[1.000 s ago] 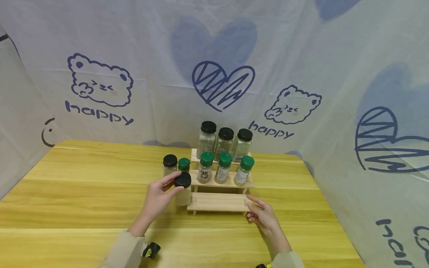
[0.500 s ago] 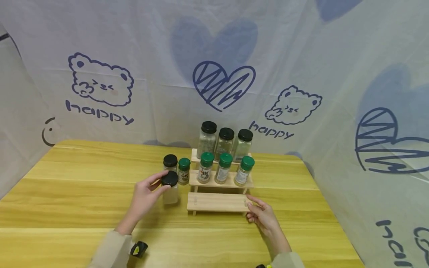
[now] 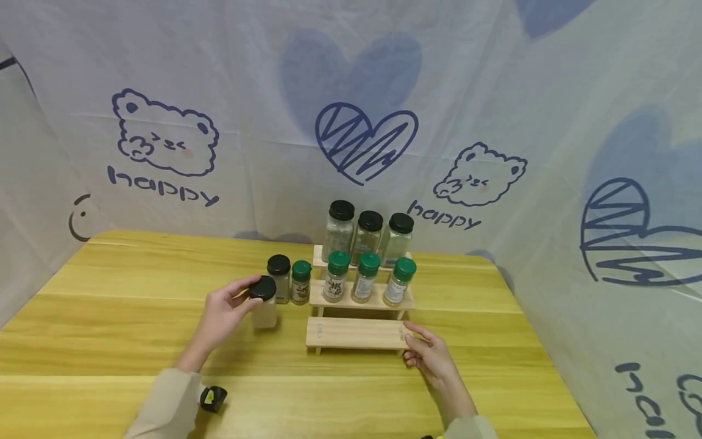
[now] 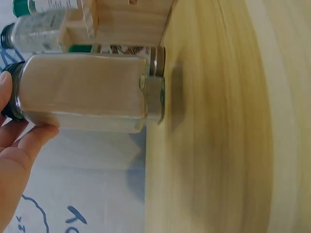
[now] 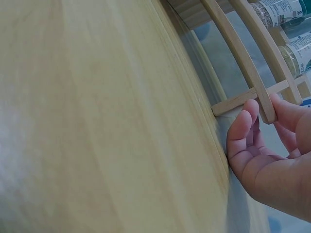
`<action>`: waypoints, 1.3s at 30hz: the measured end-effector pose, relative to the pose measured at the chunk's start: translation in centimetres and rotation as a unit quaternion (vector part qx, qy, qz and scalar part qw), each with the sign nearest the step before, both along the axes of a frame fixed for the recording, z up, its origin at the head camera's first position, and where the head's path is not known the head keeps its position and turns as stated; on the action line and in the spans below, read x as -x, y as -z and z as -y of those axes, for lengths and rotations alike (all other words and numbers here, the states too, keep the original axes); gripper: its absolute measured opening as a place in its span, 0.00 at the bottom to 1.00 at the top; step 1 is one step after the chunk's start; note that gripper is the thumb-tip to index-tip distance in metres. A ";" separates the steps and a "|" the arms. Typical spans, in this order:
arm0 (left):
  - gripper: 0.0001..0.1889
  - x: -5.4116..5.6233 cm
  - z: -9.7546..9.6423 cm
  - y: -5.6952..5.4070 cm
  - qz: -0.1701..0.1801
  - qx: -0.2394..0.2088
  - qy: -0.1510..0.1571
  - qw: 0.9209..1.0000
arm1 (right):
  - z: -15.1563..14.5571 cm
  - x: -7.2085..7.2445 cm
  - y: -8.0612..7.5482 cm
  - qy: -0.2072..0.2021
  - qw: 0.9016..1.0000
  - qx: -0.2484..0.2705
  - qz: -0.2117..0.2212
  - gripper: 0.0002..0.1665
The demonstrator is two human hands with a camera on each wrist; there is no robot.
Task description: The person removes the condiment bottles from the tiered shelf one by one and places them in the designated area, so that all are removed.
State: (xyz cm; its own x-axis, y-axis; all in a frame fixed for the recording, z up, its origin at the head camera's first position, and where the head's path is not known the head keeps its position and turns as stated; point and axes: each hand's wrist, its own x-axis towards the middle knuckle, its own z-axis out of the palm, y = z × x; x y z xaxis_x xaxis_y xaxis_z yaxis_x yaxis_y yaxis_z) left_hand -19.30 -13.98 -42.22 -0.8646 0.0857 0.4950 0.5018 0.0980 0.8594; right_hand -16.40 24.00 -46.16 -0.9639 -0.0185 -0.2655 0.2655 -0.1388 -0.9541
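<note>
My left hand [image 3: 222, 311] grips a square glass spice jar [image 4: 82, 90] by its black lid. Pale beige powder fills the jar, and its base is close over the table. Behind it stand a second black-lidded jar [image 3: 281, 286] and a small green-capped spice bottle [image 3: 301, 283]. At the right end of the lowest step of a wooden tiered rack [image 3: 356, 333], my right hand [image 3: 430, 353] pinches the board's edge; the right wrist view shows thumb and curled fingers around that corner. Nothing stands on this lowest step.
Three black-lidded jars [image 3: 368, 241] stand on the rack's top step, three green-capped bottles [image 3: 364, 280] on its middle step. A printed cloth [image 3: 263, 122] hangs behind the wooden table [image 3: 137, 305].
My left hand has carried the held jar leftward from beside the rack, uncovering the small green-capped bottle and more of the jar behind. My right hand stays on the rack.
</note>
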 end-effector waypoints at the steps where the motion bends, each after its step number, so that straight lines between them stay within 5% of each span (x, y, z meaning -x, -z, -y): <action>1: 0.19 0.1 0.2 0.1 0.002 -0.001 0.004 1.000 | 0.0 0.0 0.0 0.000 1.000 -0.001 0.000 0.26; 7: 0.19 1.1 1.7 0.3 0.013 -0.016 0.021 1.000 | 0.0 0.0 0.0 0.004 1.000 0.000 0.001 0.26; 15: 0.20 2.5 3.1 0.6 0.033 0.028 0.006 0.999 | 0.0 0.0 0.1 0.003 1.000 0.004 -0.001 0.25; 30: 0.19 4.8 3.0 1.3 0.059 0.037 -0.026 0.997 | 0.0 0.0 0.1 0.009 1.000 -0.001 0.002 0.25; 39: 0.20 5.5 2.7 1.3 0.071 0.020 -0.021 0.997 | 0.0 0.0 0.0 0.002 1.000 -0.003 0.002 0.26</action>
State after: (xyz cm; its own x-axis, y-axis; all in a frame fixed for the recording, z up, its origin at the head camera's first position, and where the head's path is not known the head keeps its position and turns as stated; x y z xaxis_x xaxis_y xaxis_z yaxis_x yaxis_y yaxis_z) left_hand -24.80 -16.71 -43.50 -0.9287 0.0650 0.3652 0.3709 0.1510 0.9163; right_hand -16.44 23.96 -46.21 -0.9629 -0.0123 -0.2697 0.2689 -0.1339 -0.9538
